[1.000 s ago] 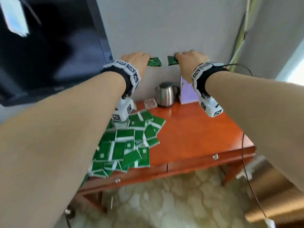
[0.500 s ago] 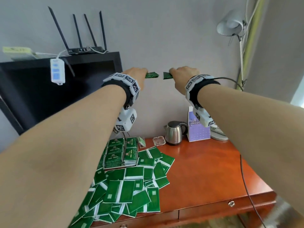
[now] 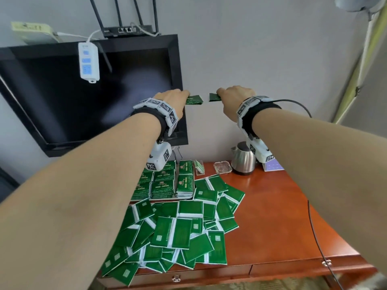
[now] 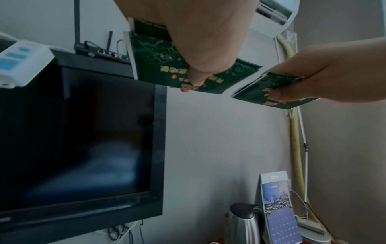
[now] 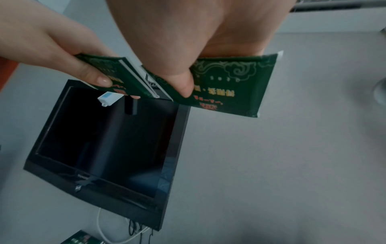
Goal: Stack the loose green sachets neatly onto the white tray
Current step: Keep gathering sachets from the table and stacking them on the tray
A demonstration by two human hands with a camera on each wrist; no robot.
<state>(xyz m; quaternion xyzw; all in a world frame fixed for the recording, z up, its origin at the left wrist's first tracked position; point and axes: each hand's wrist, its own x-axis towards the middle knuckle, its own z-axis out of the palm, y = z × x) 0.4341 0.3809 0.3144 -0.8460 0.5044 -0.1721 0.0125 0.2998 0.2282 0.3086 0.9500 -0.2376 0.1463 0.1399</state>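
Loose green sachets lie heaped on the near left of the counter. Beyond them, stacked sachets fill the tray. Raised farther off, the left hand and right hand each pinch sachets.

a pale grey wall backs a reddish wooden desk with drawers along its front. a black wall-mounted screen hangs at the left, a router with antennas on top of it. a steel kettle stands at the desk's back edge. daylight brightens the room.
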